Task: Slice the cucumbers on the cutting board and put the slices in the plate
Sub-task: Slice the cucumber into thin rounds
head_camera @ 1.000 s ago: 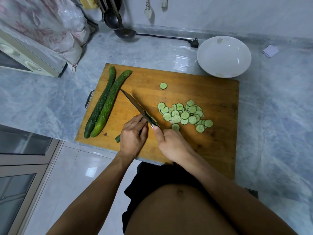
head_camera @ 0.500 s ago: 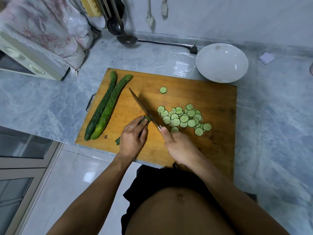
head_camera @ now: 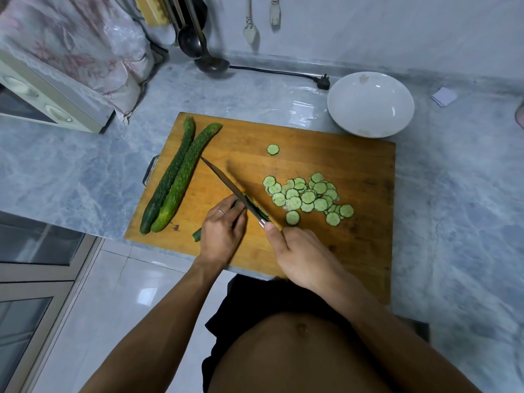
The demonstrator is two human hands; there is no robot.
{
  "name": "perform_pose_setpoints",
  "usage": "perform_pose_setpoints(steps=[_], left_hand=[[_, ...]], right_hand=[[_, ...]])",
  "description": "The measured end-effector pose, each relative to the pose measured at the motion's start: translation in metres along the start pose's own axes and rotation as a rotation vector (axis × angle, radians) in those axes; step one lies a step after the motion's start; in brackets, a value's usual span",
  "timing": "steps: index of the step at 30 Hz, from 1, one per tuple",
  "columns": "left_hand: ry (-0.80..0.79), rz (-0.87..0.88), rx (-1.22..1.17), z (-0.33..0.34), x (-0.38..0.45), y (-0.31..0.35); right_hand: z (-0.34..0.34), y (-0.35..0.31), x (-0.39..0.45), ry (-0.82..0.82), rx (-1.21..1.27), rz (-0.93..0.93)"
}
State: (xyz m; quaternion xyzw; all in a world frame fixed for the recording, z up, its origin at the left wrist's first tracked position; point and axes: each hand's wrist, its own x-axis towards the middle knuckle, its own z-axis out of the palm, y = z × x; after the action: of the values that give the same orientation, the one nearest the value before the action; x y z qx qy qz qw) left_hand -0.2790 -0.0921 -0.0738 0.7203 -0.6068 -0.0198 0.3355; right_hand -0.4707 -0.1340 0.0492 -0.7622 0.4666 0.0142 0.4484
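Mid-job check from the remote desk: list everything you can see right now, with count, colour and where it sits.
cutting board: one, wooden, on the counter's near edge
whole cucumbers: two, dark green, side by side on the board's left part
cucumber being cut: one, green, mostly hidden under the left hand
cucumber slices: a pile, pale green, board centre, one apart at the far side
knife: one, dark blade, angled across the cucumber being cut
plate: one, white, no slices in it, on the counter beyond the board's far right corner
ladles: dark, at the wall
power plug: one, black, left of the plate
oven: one, cream, far left
left hand: holds the cucumber
right hand: grips the knife
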Motion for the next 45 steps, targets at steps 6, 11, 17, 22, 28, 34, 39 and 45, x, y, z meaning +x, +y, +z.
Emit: perform_pose_setpoints(steps=[6, 11, 17, 22, 28, 34, 39, 45], left_hand=[[-0.001, -0.022, 0.016, 0.0, 0.0, 0.001], [-0.021, -0.03, 0.01, -0.002, 0.001, 0.002], [-0.032, -0.038, 0.005, -0.002, 0.001, -0.001], [-0.031, -0.024, -0.01, -0.002, 0.001, -0.004], [-0.014, -0.028, -0.015, -0.002, 0.002, -0.004], [-0.033, -0.11, -0.035, -0.006, 0.0, 0.0], [-0.076, -0.139, -0.053, -0.009, 0.0, 0.0], [-0.065, -0.086, -0.037, -0.006, 0.0, -0.003]], right_hand=[[0.001, -0.001, -0.002, -0.014, 0.019, -0.018], [0.004, 0.001, 0.003, -0.014, 0.027, -0.02], [0.005, 0.002, 0.014, -0.027, 0.085, 0.045], [0.012, -0.002, 0.03, -0.032, 0.081, 0.067], [0.019, -0.004, 0.031, -0.005, 0.06, 0.061], [0.012, -0.002, 0.034, 0.002, 0.093, 0.07], [0.004, 0.007, 0.03, 0.018, 0.163, 0.125], [0.01, 0.006, 0.016, 0.008, 0.057, 0.033]])
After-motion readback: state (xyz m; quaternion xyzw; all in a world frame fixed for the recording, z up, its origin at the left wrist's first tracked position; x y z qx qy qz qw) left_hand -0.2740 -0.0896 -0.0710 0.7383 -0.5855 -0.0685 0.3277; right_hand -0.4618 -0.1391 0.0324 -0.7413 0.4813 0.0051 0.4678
